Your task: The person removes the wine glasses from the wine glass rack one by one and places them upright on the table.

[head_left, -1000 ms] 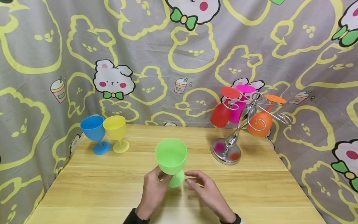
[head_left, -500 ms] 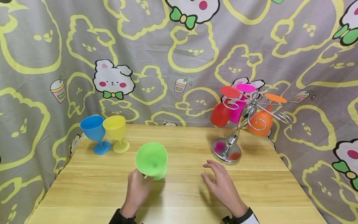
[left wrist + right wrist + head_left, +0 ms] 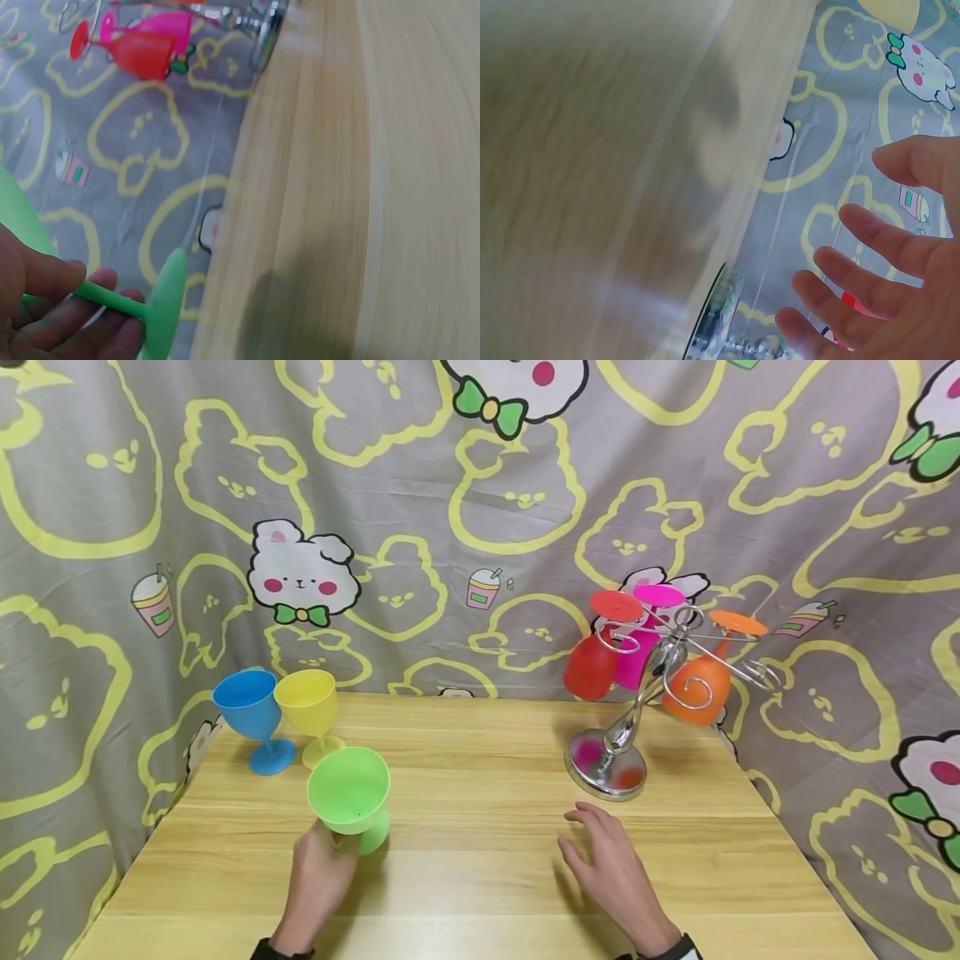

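A patterned curtain [image 3: 420, 485] backs the tabletop [image 3: 480, 877], where a chrome stand [image 3: 651, 683] near the far right corner bears red [image 3: 591, 668], magenta [image 3: 633, 662] and orange goblets [image 3: 701, 675], all bowl-down. The right hand [image 3: 615, 868] holds nothing, its fingers spread over the right half, nearest the stand. The left hand [image 3: 322, 868] pinches the green goblet [image 3: 351, 793], tilted, over the left half. Behind it, the blue goblet [image 3: 253, 714] and yellow goblet [image 3: 309, 710] stand upright, side by side, toward the far left corner. The step in hand looks like a one-handed carry; the next move calls, I judge, for a firm grip and room from the yellow goblet. The head view hides the grasp behind the bowl; the left wrist view shows thumb and fingers on the stem [image 3: 112, 298] and the foot [image 3: 166, 304] seemingly off the wood.
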